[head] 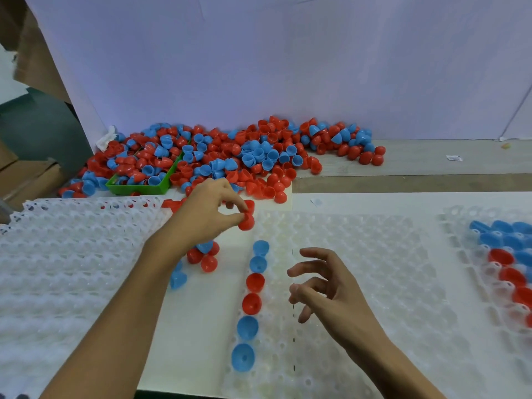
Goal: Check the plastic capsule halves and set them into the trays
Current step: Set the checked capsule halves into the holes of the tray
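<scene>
No legible text, label, brand, number or sign can be made out. A small white scrap (454,158) lying on the table (431,165) carries dark marks, but they are too blurred to be read.

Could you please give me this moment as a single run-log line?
left hand: pinches red capsule half | right hand: empty, above middle tray | tray column: six halves seated | pile: behind

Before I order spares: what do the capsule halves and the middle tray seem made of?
Capsule halves, like the red half the left hand pinches: likely hard moulded plastic, smooth, opaque, slightly glossy. Middle tray: probably thin formed plastic, translucent white, with a faint sheen on its cups.
</scene>
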